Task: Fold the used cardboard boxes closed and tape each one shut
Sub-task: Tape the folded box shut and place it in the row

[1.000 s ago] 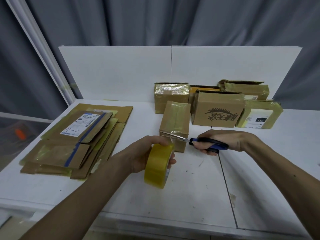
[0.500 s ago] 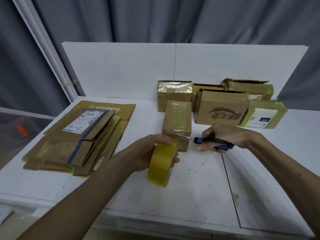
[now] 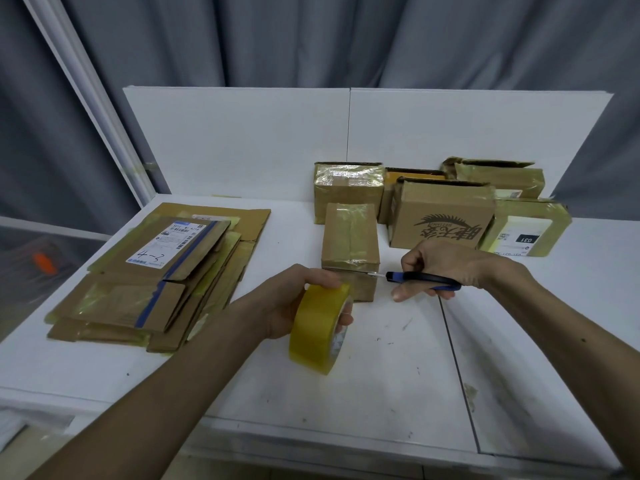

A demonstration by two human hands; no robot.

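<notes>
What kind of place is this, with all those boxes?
Probably a small packing or parcel workstation. A white table holds taped cardboard boxes, a stack of flattened boxes with shipping labels, and the person holds a tape roll and scissors.

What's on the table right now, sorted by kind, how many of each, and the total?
Assembled cardboard boxes: 6, the near one being taped and 5 behind it, such as the printed box
Stacks of flattened cardboard: 1
Tape rolls: 1, in the left hand
Scissors: 1, in the right hand
Total: 9
</notes>
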